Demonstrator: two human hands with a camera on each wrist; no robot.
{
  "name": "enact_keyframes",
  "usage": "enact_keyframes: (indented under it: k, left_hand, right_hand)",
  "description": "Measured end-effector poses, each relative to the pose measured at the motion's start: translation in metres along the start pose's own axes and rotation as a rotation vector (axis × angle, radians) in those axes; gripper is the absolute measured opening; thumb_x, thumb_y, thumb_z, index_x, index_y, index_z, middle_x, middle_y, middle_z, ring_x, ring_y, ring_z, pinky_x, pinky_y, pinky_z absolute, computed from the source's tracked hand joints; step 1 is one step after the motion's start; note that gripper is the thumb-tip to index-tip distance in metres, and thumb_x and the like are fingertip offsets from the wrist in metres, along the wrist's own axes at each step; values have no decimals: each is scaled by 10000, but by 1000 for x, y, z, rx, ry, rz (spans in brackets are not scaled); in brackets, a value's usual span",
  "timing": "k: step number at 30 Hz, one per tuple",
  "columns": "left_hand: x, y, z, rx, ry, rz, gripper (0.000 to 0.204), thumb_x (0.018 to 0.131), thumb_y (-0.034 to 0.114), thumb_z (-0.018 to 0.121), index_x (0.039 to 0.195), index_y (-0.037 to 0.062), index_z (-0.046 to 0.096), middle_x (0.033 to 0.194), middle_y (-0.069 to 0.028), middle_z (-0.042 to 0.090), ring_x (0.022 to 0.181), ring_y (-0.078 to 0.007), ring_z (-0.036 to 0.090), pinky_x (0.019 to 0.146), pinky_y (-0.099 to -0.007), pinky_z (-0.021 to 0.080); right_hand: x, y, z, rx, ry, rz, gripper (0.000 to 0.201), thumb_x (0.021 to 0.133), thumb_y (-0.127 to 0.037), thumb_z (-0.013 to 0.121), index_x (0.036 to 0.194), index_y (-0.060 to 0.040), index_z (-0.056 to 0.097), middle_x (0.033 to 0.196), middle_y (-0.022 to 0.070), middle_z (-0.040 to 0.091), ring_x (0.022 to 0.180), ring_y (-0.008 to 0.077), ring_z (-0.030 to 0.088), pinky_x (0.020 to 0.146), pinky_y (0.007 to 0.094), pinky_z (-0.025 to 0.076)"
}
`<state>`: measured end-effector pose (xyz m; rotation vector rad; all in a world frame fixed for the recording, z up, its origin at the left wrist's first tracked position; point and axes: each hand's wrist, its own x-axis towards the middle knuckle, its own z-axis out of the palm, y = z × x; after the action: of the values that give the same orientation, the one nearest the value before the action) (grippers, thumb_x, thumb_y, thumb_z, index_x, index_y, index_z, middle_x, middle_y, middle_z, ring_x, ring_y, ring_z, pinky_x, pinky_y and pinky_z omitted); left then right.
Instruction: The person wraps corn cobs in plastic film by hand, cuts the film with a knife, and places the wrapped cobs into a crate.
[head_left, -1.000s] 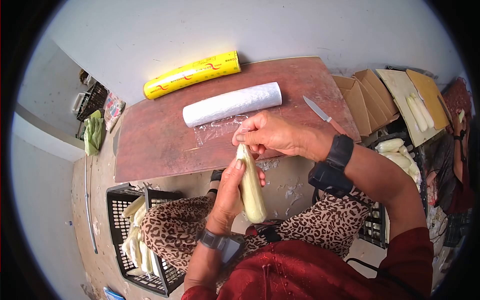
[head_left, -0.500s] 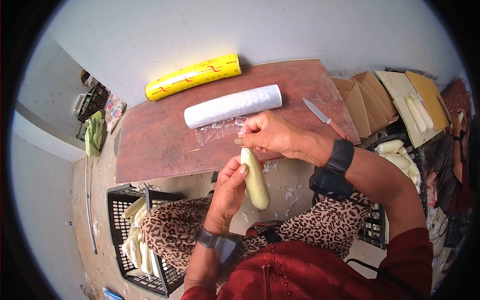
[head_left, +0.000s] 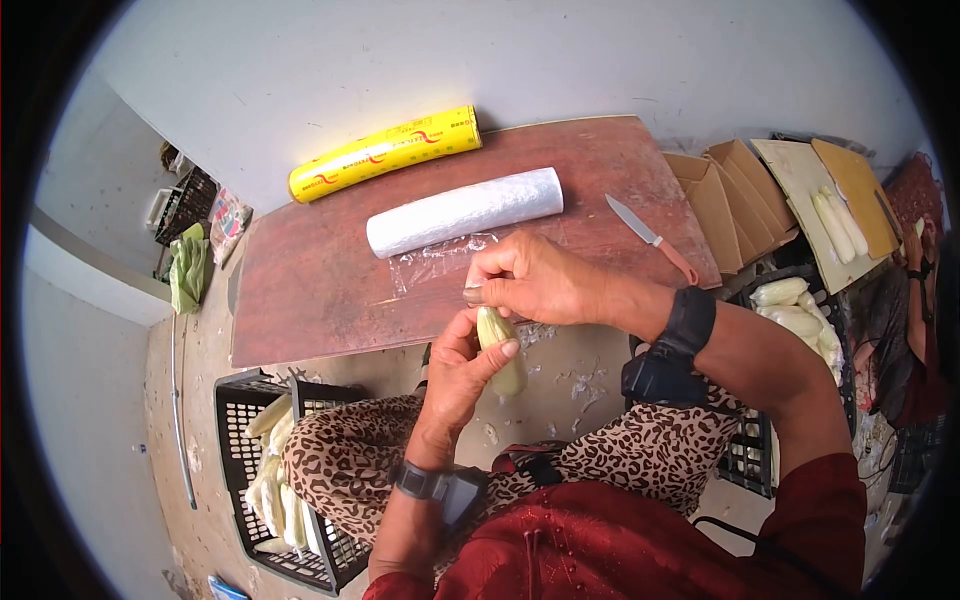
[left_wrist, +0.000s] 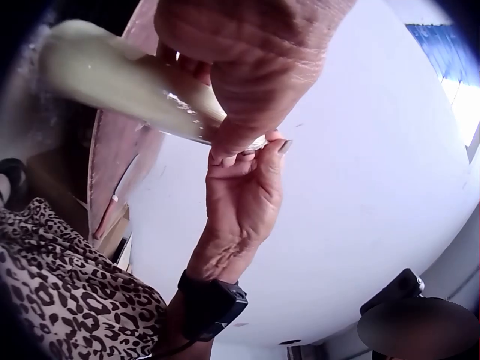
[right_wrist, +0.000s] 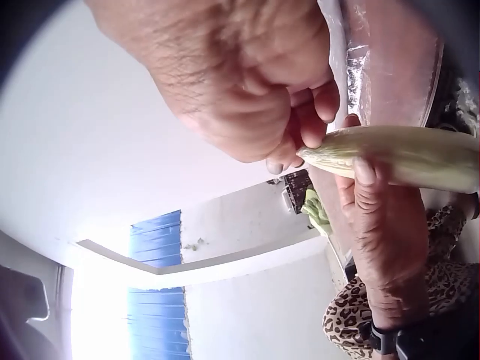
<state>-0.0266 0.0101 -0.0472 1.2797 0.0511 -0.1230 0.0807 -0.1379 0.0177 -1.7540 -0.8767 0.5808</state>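
Note:
In the head view my left hand (head_left: 462,375) grips a pale green ear of corn in its husk (head_left: 510,375), its thumb along the side. The rounded end points down toward my lap; the narrow tip points up toward the table. My right hand (head_left: 545,280) pinches at that tip with thumb and forefinger, close over the table's front edge. In the right wrist view the tapered tip of the corn (right_wrist: 390,154) lies at the right fingertips. Glossy highlights show on its surface in the left wrist view. My curled right fingers partly hide the pinch.
On the red-brown table (head_left: 300,290) lie a white roll of cling film (head_left: 465,212) with a loose end, a yellow printed tube (head_left: 385,152) and a knife (head_left: 650,238). Black crates (head_left: 235,450) with pale ears stand at both sides. Cardboard (head_left: 735,205) is at right.
The corn has swung so its rounded end tips away beneath the hands and it looks shorter. My left hand has shifted its hold up near the tip; the right hand stays at the tip.

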Motion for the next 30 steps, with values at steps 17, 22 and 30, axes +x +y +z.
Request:
enact_keyframes:
  k: [17,22,30]
  left_hand:
    - [1,8,0,-94,-93,51,372,872,126,669,1214,38,551,1156,-26,606,1058,-125,547,950,-296,418]
    - [2,3,-8,-58,-142,-3,442,806,91,734,1201,64,539,1107,-29,607,1023,-141,563,914,-314,446]
    - [2,5,1,-147,-118,19,395,799,69,732,1139,83,531,1029,-45,615,968,-141,578,875,-301,462]
  right_hand:
    - [-3,-6,-9,44,25,4,203,925,-183,568,832,-11,619,653,-36,533,609,38,473,528,233,401]
    - [-4,-8,-5,85,-19,25,214,924,-192,575,818,-11,617,665,-26,551,598,43,489,511,228,411]
    - [-3,-9,0,133,-34,87,211,928,-195,581,838,-6,602,669,-20,555,611,45,497,542,224,437]
